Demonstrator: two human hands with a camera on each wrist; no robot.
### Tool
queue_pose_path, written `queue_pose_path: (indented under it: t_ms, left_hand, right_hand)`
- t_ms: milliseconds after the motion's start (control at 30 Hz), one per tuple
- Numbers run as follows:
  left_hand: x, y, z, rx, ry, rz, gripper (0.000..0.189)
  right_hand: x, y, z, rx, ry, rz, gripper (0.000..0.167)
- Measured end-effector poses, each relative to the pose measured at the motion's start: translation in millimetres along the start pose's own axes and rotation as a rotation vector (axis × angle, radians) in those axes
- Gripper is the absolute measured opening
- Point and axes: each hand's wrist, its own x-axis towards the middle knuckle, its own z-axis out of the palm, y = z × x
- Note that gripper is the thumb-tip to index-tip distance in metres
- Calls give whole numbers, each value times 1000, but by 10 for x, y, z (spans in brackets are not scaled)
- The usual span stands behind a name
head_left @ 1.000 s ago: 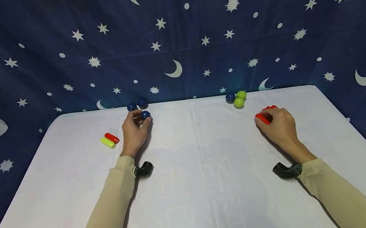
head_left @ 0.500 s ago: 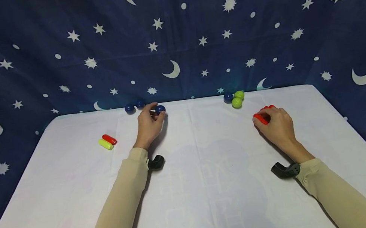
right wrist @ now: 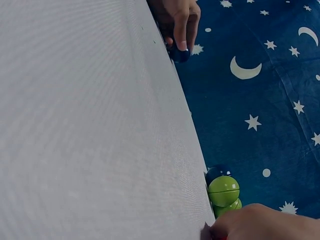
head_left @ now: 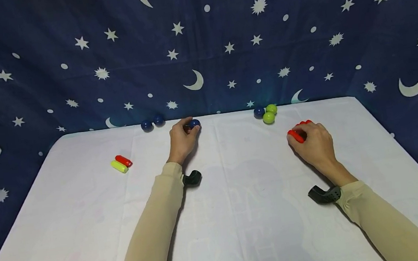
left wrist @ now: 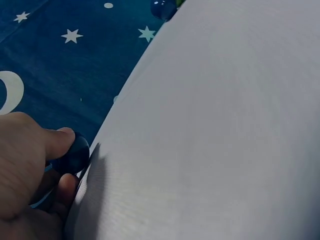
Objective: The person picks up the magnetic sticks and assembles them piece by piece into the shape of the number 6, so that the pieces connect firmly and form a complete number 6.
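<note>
My left hand (head_left: 182,141) pinches a glossy dark blue ball (head_left: 194,124) between thumb and fingers, near the table's back edge. In the left wrist view the same ball (left wrist: 75,154) shows between thumb and fingertips, close above the cloth. On the right, my right hand (head_left: 317,145) curls round a red capsule-shaped piece (head_left: 295,136). More red bits (head_left: 304,122) show past its fingers; how many pieces it holds is hidden. Just left of that hand, at the back edge, a blue ball (head_left: 259,112) and two green balls, the nearer green ball (head_left: 268,117) included, sit together.
Two other blue balls, one (head_left: 147,126) slightly nearer, rest at the back left. A red capsule (head_left: 124,161) and a yellow-green capsule (head_left: 119,166) lie side by side on the white-covered table (head_left: 211,216). A starry blue curtain (head_left: 130,53) hangs behind.
Pinching the blue ball, my left hand has moved right along the back edge, away from the two other blue balls. My right hand stays with the red pieces.
</note>
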Motion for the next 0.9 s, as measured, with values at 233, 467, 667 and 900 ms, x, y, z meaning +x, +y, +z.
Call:
queue_pose_path:
  t_ms: [233,467,667,900]
  left_hand:
    - [-8,-62,36,-19,28,17,34]
    - [-4,-60,28,-20,11,26,34]
    - [-10,-52,24,-28,16,21,33]
    - [-24,-63,18,-37,9,15,34]
  right_hand:
    - [-8,16,1,-11,-5,-19,25]
    - [7,2,-14,-19,-20,-4,26]
    - [9,-8,-19,0,-16,5,26]
    - [6,0,-3,44,12,-16,23]
